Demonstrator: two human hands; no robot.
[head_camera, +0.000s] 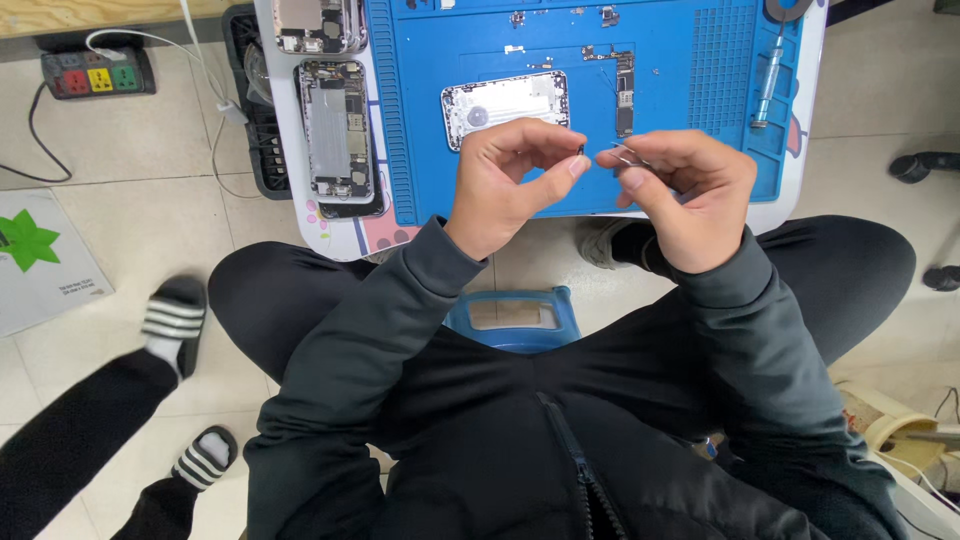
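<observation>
Hands meet above the near edge of the blue repair mat, close to the person's chest, likely so the small work sits right under the eyes. The left hand pinches a tiny dark part between thumb and forefinger, its grip pressed tight on it. At 3 o'clock from that part, the right hand pinches slim metal tweezers, tips pointing toward the part and just beside it. At 12 o'clock from the hands, an opened phone shell lies flat on the mat, with a narrow circuit board to its right, both within easy reach. A blue-handled screwdriver rests at 2 o'clock. Two more opened phones lie at 10 o'clock on the white bench.
</observation>
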